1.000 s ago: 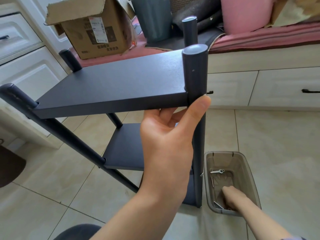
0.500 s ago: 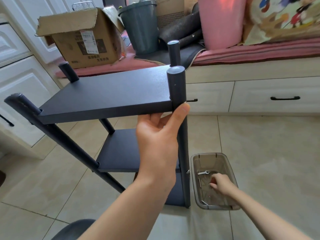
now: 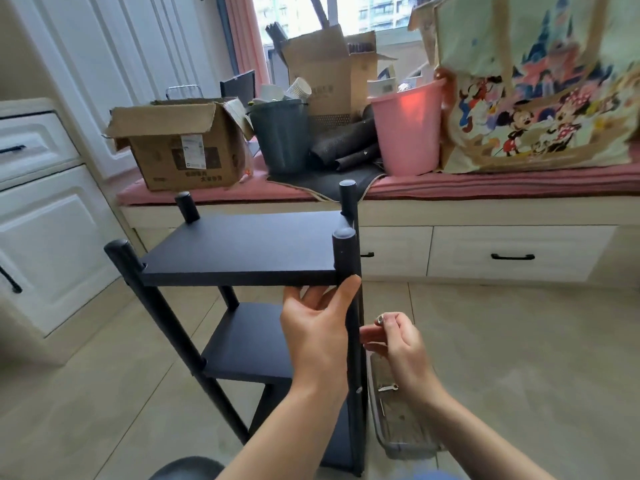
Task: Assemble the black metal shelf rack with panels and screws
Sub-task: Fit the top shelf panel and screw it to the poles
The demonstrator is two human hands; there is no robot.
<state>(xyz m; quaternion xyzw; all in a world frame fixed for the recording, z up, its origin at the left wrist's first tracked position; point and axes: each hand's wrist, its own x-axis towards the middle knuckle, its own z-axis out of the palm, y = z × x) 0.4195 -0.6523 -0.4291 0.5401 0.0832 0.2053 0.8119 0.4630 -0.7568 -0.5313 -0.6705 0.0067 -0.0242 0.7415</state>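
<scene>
Right hand (image 3: pixel 398 344) risen — pinching small metal screw (image 3: pixel 380 319).

Two bare forearms enter from the lower edge of the head view. The left hand (image 3: pixel 317 336) and right hand (image 3: pixel 401 348) carry no gloves, rings, watch or wristband. The left forearm is uncovered along its whole visible length. On the right arm, a small patch of light blue sleeve (image 3: pixel 427 475) shows at the bottom edge of the frame; its cut and material cannot be determined. Fingernails on the left hand are short and unpainted. No other clothing is visible.
</scene>
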